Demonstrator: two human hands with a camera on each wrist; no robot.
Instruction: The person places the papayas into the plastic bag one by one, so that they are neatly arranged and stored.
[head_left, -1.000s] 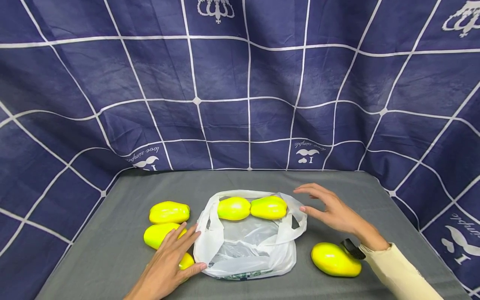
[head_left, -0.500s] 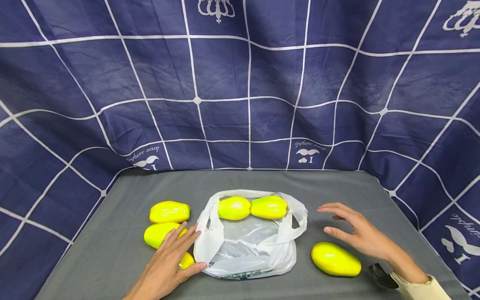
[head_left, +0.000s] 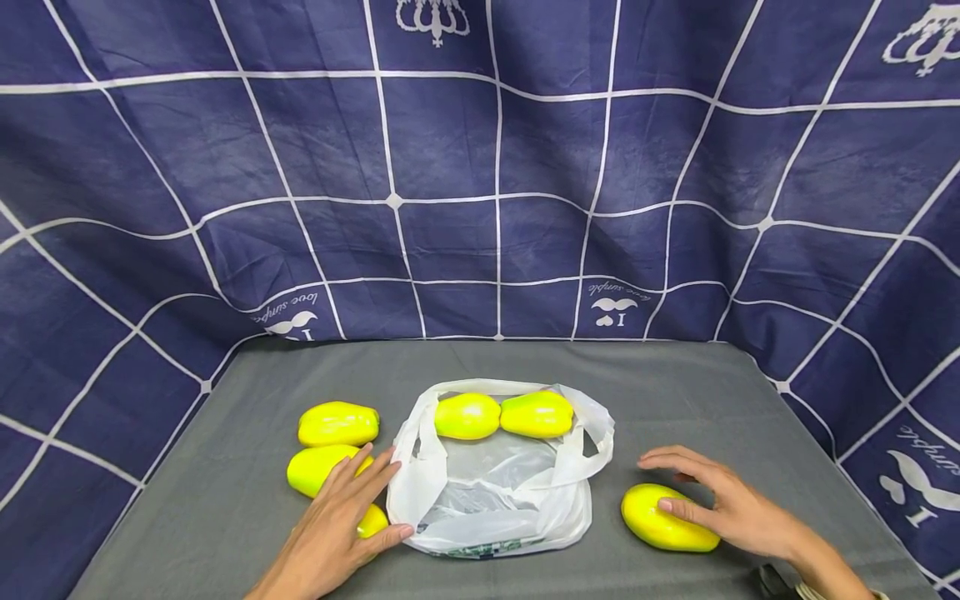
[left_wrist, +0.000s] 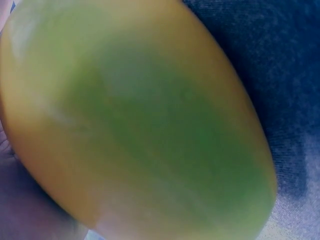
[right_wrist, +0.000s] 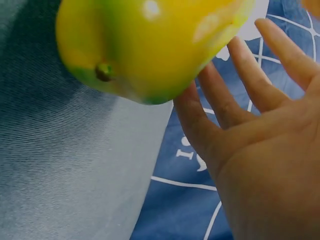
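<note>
Yellow mango (head_left: 666,518) lies under the right hand's (head_left: 731,506) spread grip; left hand (head_left: 341,517) flat on another

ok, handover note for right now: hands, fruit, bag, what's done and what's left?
Left hand: flat, resting on the near-left fruit beside the plastic bag.
Right hand: fingers open, thumb touching the lone fruit on the right, no grip yet.
Done: two fruits sit in the bag's mouth.
Left: four fruits outside, three left, one right.
</note>
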